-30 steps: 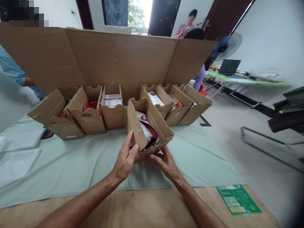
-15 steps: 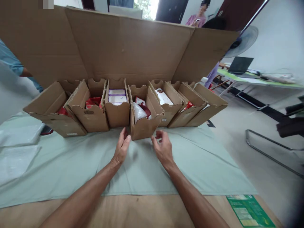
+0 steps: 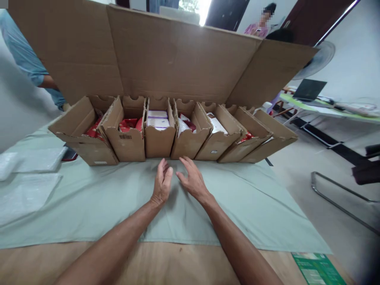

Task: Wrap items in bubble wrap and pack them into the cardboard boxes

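Note:
Several open cardboard bins stand side by side across the cloth. My left hand (image 3: 163,180) is open in front of the bin holding white-and-purple boxes (image 3: 158,119). Fingers apart, my right hand (image 3: 191,177) is just in front of the middle cardboard bin (image 3: 188,146); whether its fingertips touch the bin I cannot tell. Inside that bin are bubble wrap (image 3: 182,126) and a dark red item, partly hidden by the front wall. Red packets (image 3: 128,125) lie in a bin further left. To the right, another bin contains a white box (image 3: 217,124).
A tall cardboard panel (image 3: 178,55) rises behind the bins. Bubble-wrap sheets (image 3: 32,190) lie at the left on the pale green cloth (image 3: 113,209). A green printed sheet (image 3: 319,269) is at the front right. Two other people are partly visible beyond the panel.
The middle bin, which stuck out toward me, now stands back in line with its neighbours. My right hand has come off its corner and closer to my left hand. The view has shifted slightly.

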Demonstrator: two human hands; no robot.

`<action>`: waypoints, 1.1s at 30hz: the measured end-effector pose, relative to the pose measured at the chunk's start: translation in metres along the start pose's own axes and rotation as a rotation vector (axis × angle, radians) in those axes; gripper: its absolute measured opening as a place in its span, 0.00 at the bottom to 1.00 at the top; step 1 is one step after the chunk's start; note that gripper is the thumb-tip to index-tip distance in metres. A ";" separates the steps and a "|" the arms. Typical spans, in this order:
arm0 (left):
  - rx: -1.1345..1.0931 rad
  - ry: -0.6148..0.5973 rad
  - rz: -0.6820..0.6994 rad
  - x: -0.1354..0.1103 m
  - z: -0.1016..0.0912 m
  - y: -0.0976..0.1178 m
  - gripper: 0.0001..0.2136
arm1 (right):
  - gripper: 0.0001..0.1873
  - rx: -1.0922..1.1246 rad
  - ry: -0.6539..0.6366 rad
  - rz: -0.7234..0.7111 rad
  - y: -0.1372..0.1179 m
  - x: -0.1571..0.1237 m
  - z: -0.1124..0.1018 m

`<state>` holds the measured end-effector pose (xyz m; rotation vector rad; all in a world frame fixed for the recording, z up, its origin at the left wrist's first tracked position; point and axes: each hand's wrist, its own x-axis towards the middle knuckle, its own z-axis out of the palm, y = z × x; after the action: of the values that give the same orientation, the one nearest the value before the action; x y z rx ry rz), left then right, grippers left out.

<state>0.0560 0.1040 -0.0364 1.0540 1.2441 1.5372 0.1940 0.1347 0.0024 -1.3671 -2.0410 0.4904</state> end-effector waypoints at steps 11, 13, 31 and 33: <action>-0.087 -0.001 -0.022 0.002 0.004 0.003 0.31 | 0.33 -0.196 -0.061 -0.090 -0.105 0.082 -0.031; -0.098 0.047 -0.038 0.005 0.005 0.001 0.31 | 0.28 -0.323 -0.098 -0.028 -0.115 0.101 -0.027; 0.029 0.281 -0.062 -0.090 -0.092 0.063 0.26 | 0.10 -0.037 0.087 -0.106 -0.052 -0.152 -0.153; 0.070 0.219 -0.047 -0.108 -0.091 0.064 0.28 | 0.20 0.018 0.266 0.071 -0.026 -0.187 -0.170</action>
<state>-0.0100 -0.0299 0.0039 0.9111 1.4708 1.6155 0.3410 -0.0530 0.0886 -1.4162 -1.7754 0.3359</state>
